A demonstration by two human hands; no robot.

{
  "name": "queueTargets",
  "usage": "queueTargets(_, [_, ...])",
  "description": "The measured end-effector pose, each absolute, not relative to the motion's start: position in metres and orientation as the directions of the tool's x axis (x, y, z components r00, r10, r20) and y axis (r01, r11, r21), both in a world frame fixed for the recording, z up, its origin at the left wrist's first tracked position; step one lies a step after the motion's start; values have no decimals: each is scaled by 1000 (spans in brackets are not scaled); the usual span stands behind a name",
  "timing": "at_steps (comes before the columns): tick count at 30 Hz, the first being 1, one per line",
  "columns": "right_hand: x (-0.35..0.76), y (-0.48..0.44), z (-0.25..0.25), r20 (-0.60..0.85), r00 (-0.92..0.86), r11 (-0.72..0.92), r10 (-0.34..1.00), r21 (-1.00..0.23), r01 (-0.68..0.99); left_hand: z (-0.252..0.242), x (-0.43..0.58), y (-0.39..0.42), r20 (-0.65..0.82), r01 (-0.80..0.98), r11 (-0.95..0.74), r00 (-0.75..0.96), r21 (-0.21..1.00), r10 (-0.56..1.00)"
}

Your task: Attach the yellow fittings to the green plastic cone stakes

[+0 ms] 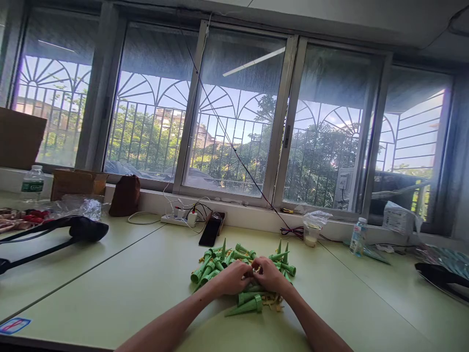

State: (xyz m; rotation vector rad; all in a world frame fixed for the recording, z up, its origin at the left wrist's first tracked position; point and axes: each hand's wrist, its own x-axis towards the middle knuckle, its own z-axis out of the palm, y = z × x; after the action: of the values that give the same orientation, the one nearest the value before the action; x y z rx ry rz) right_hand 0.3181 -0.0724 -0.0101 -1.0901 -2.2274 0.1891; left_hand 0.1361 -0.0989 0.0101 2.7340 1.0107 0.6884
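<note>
My left hand point(237, 276) and my right hand point(268, 274) meet over a pile of green cone-shaped plastic spikes point(210, 267). The fingers of both are bent in and pinched close together. Whatever lies between the fingertips is too small and too covered to make out. Right below my hands, one green spike point(246, 305) lies on its side, its wide collar to the right and its tip to the left. Small yellowish pieces point(273, 301) are scattered beside it and among the other spikes.
Behind the pile lie a black phone point(210, 232) and a power strip point(175, 220) with cables. A plastic cup with a bag point(310, 235) and a bottle point(358, 237) stand at the back right. To the left is a black strapped object point(86, 229).
</note>
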Motion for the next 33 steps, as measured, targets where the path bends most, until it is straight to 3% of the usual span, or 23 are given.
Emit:
queueTargets(8, [318,-73,-9,470,-449,637,760,-398,660,9,136,-98,403,604,-773,669,196,625])
queueTargets(33, [317,-76,-7,472,-443,633,762,-403,660,10,137,-99,404,611,-769,666,188,627])
